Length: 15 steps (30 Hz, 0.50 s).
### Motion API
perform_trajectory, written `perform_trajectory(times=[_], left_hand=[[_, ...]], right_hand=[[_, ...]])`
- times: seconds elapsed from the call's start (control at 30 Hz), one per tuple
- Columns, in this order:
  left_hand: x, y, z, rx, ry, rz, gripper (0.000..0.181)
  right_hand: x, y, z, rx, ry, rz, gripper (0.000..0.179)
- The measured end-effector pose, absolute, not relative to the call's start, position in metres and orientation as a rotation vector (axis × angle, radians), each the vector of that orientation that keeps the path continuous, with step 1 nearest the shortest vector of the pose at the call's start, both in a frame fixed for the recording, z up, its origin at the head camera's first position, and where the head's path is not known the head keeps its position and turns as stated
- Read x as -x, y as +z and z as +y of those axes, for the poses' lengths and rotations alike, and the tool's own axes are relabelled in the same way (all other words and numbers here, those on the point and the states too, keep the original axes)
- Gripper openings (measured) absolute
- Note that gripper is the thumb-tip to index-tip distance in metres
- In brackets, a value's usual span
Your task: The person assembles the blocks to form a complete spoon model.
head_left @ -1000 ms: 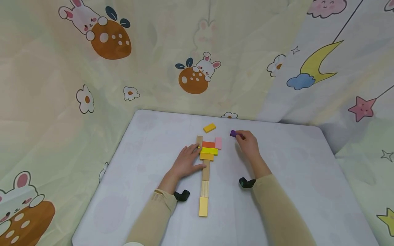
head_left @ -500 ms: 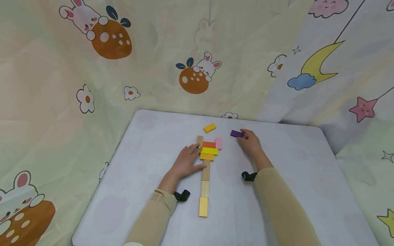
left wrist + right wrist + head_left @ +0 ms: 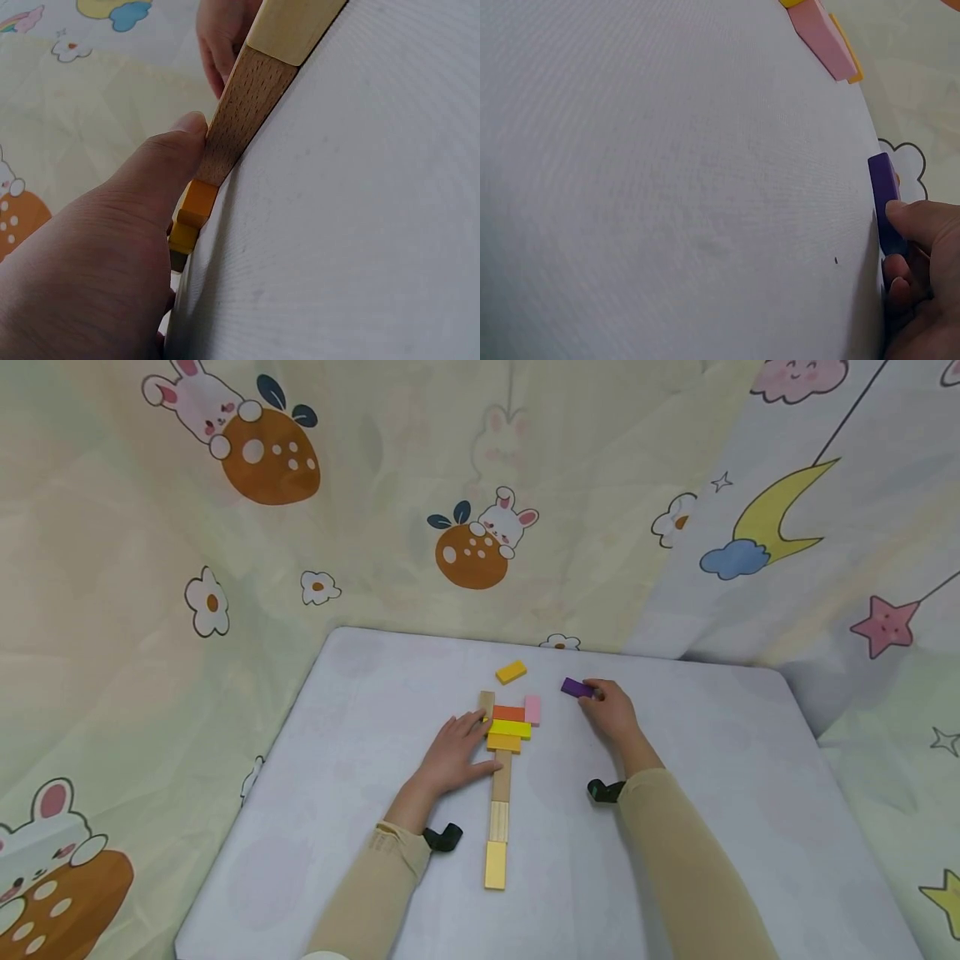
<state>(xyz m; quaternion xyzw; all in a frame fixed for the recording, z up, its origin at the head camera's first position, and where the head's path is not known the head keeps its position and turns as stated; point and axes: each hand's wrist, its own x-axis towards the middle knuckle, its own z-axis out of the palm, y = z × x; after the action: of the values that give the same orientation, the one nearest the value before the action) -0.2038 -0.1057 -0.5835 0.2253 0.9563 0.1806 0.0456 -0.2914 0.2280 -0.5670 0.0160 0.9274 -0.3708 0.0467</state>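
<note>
A purple wooden block (image 3: 575,687) lies between the thumb and fingers of my right hand (image 3: 615,713), which pinches its near end at the table's right-back part; the right wrist view shows the thumb on the block's side. My left hand (image 3: 450,755) rests with fingers spread along the left of a block figure. Its thumb touches a brown block (image 3: 247,105), and its fingertips are at the yellow block (image 3: 512,728) and a tan block (image 3: 487,700). Beside these sit an orange block (image 3: 503,743), a red-orange block (image 3: 509,713) and an upright pink block (image 3: 532,710).
Below the brown block, a pale striped block (image 3: 498,821) and a light yellow block (image 3: 495,865) continue the column toward me. One loose yellow-orange block (image 3: 512,672) lies beyond the figure. The white table (image 3: 300,827) meets a printed cloth (image 3: 375,460) at the back.
My right hand has shifted slightly right along the purple block, so more of the block shows. My left hand and the block figure have stayed in place.
</note>
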Motion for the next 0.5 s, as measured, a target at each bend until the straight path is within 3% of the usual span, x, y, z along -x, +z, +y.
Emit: perform_trajectory(times=[0.5], left_hand=[[0.2046, -0.5879, -0.1059, -0.682, 0.541, 2.933, 0.09]], right_hand=[[0.2888, -0.5681, 0.2245, -0.06, -1.124, 2.867, 0.042]])
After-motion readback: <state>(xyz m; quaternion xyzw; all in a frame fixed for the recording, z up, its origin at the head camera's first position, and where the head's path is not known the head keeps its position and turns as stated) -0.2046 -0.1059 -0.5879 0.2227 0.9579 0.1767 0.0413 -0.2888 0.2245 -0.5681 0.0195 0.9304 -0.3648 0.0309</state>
